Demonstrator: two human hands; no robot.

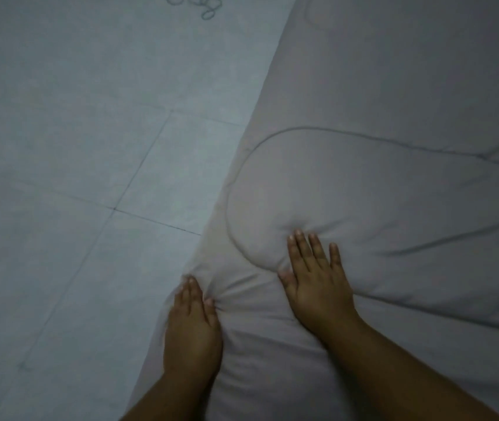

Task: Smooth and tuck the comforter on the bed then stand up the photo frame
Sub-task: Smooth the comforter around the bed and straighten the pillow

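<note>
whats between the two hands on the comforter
Only creased comforter lies between the left hand and the right hand, in the head view.

The place is looking like a bedroom in a home. A pale, padded comforter is lying spread across the right side of the view. Curved quilting seams are running over its soft filling, and its edge is dropping down beside the floor. That floor is showing large light tiles with thin dark grout lines, as in a household room. A small loose tangle of something thin is lying on the tiles at the far edge, too blurred to name. Dim, bluish indoor light is falling over everything.
</note>
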